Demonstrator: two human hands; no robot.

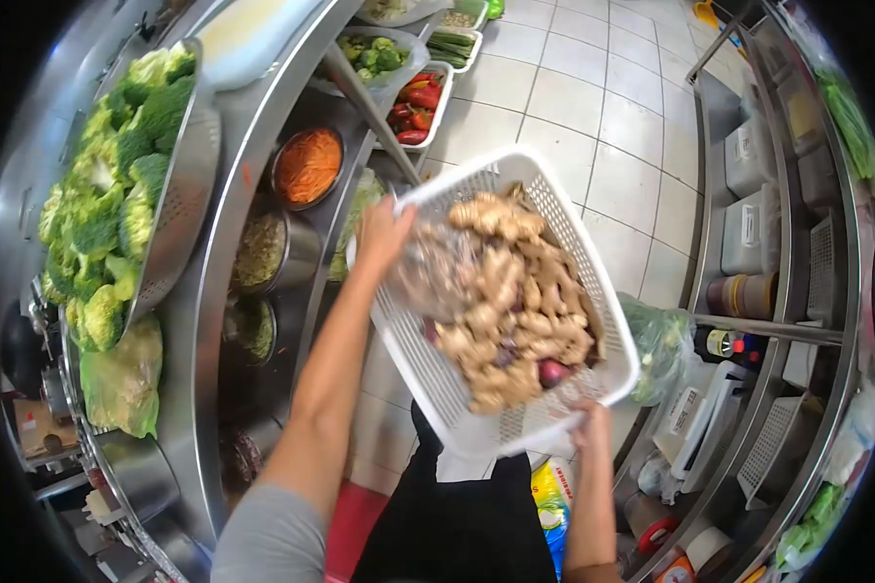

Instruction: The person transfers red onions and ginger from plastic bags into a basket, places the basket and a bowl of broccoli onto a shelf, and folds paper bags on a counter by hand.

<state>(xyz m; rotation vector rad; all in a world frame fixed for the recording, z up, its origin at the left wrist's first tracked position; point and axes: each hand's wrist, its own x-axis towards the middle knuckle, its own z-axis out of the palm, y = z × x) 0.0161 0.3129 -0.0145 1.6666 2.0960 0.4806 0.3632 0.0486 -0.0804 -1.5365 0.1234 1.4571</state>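
A white plastic basket [418, 374] is tilted in front of my body, held between both hands. My left hand [386, 238] is closed on its left rim, while my right hand [590, 428] grips the lower right corner. Inside lies a heap of ginger root [544, 335]. A red onion [552, 373] shows near the basket's lower right side. On the left of the ginger rests a clear plastic bag [437, 267] with brownish contents that I cannot make out. Some fingertips of each hand are hidden by the rim.
Steel shelving on the left bears a perforated pan of broccoli [177, 228] and a bowl of shredded carrot [308, 167]. A basket of red peppers [420, 107] stands on the tiled floor [603, 112]. Shelves with lidded containers [749, 233] line the right side.
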